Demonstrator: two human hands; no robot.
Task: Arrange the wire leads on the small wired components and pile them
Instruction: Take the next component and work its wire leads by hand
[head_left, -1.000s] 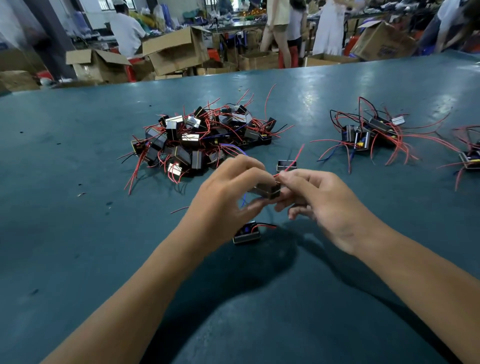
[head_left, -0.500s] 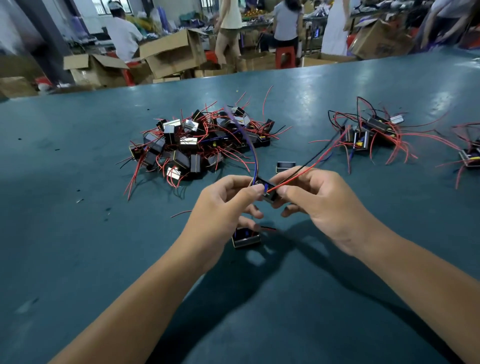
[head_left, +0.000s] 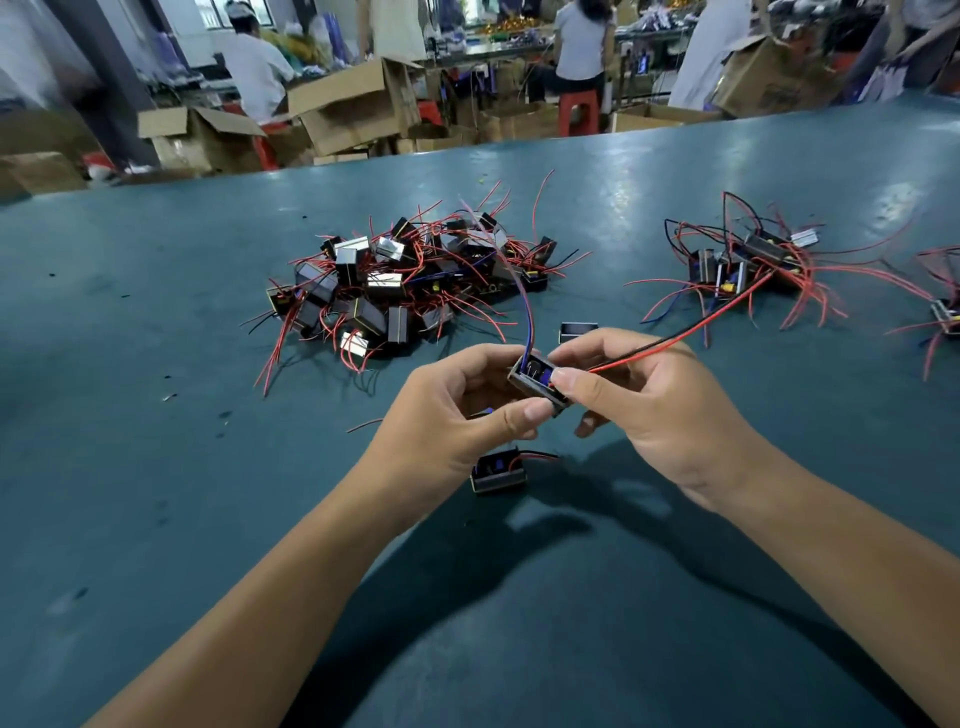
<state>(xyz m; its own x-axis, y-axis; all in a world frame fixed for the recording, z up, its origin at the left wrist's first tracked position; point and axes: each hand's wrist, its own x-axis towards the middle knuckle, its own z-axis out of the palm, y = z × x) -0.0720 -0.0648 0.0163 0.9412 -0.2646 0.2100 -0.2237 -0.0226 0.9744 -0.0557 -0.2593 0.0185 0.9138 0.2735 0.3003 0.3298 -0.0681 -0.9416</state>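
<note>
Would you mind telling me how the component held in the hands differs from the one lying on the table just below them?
The held component is off the table, gripped by the left hand and right hand; the lying component rests on the green table untouched. The held one's red and black leads stretch out long to the right and its blue lead rises upward; the lying one shows only a short lead at its right side. Both are small dark blocks with blue inside.
</note>
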